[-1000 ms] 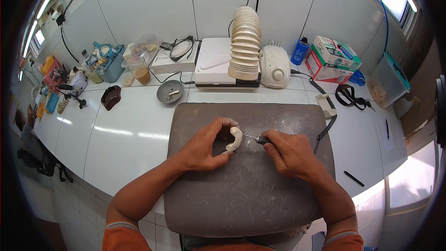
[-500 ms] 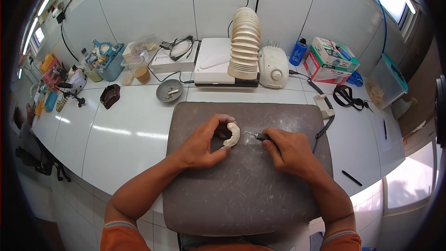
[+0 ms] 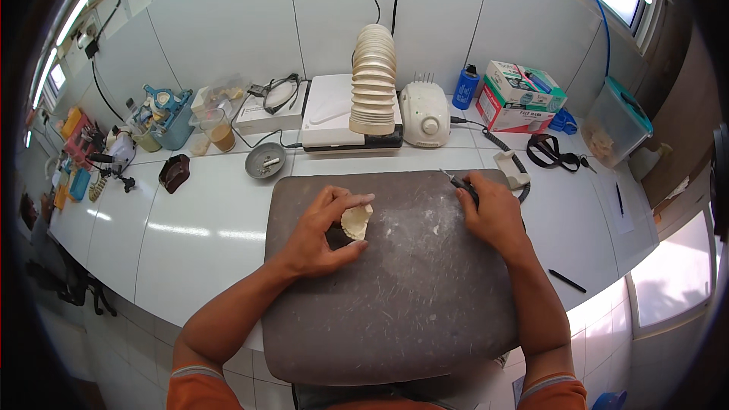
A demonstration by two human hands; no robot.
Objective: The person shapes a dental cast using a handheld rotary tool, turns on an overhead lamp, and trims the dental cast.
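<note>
A cream dental cast (image 3: 355,222), tilted to show its toothed edge, sits between the thumb and fingers of my left hand (image 3: 322,234). My fingers hide part of its left side. Over the right far part of the brown mat (image 3: 395,311), my right hand (image 3: 492,211) is closed around a dark rotary handpiece (image 3: 465,187). Its thin metal tip points up and left, apart from the cast. Pale dust marks the mat between my hands.
Behind the mat stand a ribbed suction hose (image 3: 372,80), a white handpiece control unit (image 3: 424,115) and a grey bowl (image 3: 265,160). A coiled cord and a handpiece rest (image 3: 511,170) lie at the right. A black pen (image 3: 567,281) lies nearer.
My right hand has carried the handpiece right and away from the cast. My left hand has shifted slightly left and turned the cast so its toothed side shows.
</note>
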